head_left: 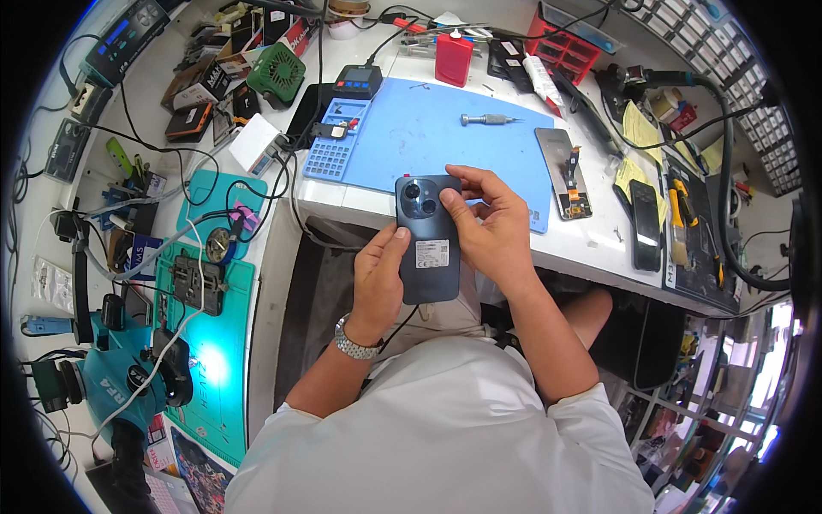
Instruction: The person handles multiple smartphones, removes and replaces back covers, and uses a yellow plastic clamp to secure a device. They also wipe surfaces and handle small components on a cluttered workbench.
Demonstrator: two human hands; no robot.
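A dark grey smartphone [428,224] is held upright at the near edge of the bench, its back with round camera lenses and a white label facing me. My left hand [379,274] grips its left edge, thumb along the side. My right hand [492,218] is closed round the upper right corner, thumb on the back beside the lenses and index finger over the top. Beyond it lies a blue work mat [454,120] with a small screwdriver [490,119] on it. A detached phone screen with a flex cable [565,174] lies at the mat's right.
A red bottle [453,60] stands at the back. A dark phone [644,224] and yellow-handled pliers [682,201] lie to the right. At left are a teal microscope [120,385], a lit green mat [231,343], a green fan [276,74] and tangled cables.
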